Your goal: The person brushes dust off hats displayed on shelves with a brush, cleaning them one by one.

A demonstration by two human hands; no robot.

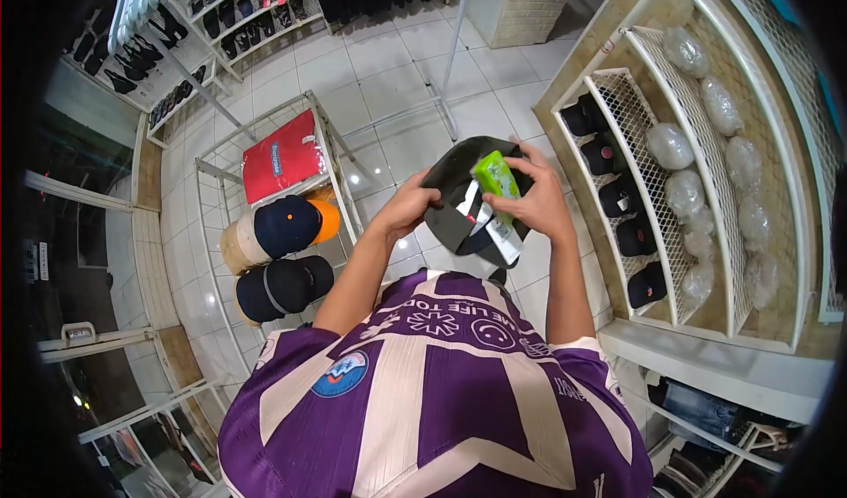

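In front of my chest, a dark olive hat (451,164) is held with its inside turned up toward me. My left hand (411,205) pinches the hat's left edge between thumb and fingers. At the other side, my right hand (536,196) grips a small bright green packet (496,177), its fingers also close against the hat's right edge. The print on the packet is too small to read. A white tag (506,239) hangs by the hat's lower right, and part of the hat's inside is hidden behind the packet and my fingers.
To the left, a wire rack (212,167) bears a red packaged garment (281,157), stacked dark and orange caps (289,224) and more black caps (284,286). A slanted wall shelf (648,158) on the right holds black caps and plastic-wrapped bundles (685,194). Hangers (146,4) hang upper left.
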